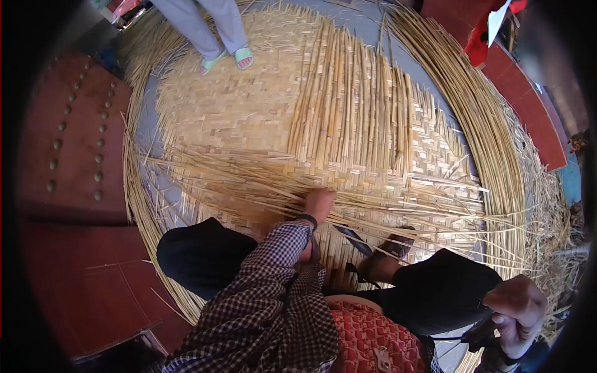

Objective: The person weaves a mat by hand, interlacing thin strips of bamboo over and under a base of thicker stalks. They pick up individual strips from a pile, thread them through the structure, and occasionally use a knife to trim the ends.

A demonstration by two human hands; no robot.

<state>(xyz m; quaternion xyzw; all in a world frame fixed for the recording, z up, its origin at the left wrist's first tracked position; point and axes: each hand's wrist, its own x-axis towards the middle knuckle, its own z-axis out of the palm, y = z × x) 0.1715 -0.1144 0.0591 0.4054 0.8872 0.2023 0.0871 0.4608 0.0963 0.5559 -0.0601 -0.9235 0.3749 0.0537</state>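
Low over the woven mat [230,112], my left hand [320,204] reaches out of a checkered sleeve with its fingers closed around thin straw-coloured reeds [249,177]. These reeds lie crosswise in a loose layer in front of me. At the lower right, my right hand [519,308] is raised near the camera with its fingers curled, beside a dark object [480,334] that I cannot make out. A dark blade [353,239] lies near my foot, right of the left hand.
Upright reeds [351,99] stand in rows on the mat's far half. Another person's feet in green slippers [244,58] are at the far left. Long reed bundles [485,130] curve along the right edge. Red-brown panels [78,137] flank the left, with loose straw [547,217] at right.
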